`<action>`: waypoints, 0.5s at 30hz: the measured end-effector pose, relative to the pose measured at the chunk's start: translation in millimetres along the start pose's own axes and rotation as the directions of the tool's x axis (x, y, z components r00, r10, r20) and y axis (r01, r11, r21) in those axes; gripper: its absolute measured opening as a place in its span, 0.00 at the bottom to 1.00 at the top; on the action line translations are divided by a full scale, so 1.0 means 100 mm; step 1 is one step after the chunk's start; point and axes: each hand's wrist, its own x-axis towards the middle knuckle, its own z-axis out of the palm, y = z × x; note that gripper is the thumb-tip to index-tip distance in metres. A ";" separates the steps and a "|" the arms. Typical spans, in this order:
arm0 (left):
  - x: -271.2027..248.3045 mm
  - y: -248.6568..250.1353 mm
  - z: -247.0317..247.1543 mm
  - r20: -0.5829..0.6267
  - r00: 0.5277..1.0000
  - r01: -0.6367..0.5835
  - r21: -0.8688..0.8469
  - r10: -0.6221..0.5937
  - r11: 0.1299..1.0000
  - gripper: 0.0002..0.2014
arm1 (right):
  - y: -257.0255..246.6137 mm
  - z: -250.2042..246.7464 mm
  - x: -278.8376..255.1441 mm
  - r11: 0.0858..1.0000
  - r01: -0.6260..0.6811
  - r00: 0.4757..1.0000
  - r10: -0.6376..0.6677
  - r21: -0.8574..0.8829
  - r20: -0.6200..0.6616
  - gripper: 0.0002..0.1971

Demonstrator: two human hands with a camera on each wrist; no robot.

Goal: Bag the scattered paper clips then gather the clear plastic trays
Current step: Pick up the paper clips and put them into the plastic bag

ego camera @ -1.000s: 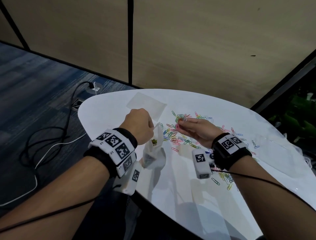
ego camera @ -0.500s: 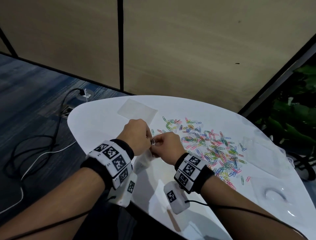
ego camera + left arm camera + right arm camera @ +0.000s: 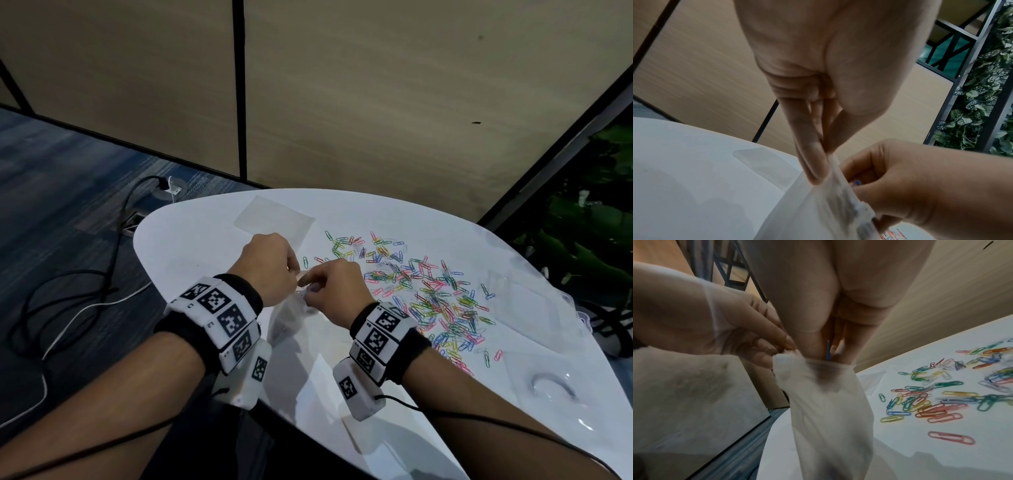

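Observation:
A small clear plastic bag (image 3: 291,318) hangs above the white table (image 3: 205,246), and my left hand (image 3: 270,270) pinches its top rim (image 3: 830,164). My right hand (image 3: 334,291) has its fingertips in the bag's mouth (image 3: 830,365) and pinches a blue paper clip (image 3: 828,350), also seen as the blue clip (image 3: 856,183) in the left wrist view. Many coloured paper clips (image 3: 428,298) lie scattered to the right of both hands. Clear plastic trays lie flat: one tray (image 3: 274,219) at the far side, another tray (image 3: 524,308) at the right.
A third clear tray (image 3: 551,394) with a curved rim lies near the table's right front edge. Cables (image 3: 85,298) run over the blue carpet at the left. Beige wall panels (image 3: 376,102) stand behind the table, and green plants (image 3: 599,222) at the right.
My right hand came left from the pile of clips with a clip and now has its fingertips in the bag's mouth. The left hand keeps holding the bag.

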 end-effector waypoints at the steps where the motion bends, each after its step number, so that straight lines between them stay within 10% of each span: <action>1: 0.00 0.00 0.00 0.000 1.000 0.001 0.001 -0.001 1.000 0.08 | -0.01 -0.01 -0.01 1.000 0.004 1.000 -0.004 0.002 0.008 0.06; 11: -0.02 0.02 -0.05 -0.010 1.000 0.019 0.023 -0.018 1.000 0.10 | -0.06 -0.10 -0.04 0.978 0.204 0.967 -0.209 0.053 0.142 0.18; 15: 0.01 -0.13 -0.20 -0.027 0.997 0.077 0.006 -0.076 0.997 0.09 | 0.13 -0.32 0.12 0.945 0.107 0.994 -0.106 0.308 -0.019 0.18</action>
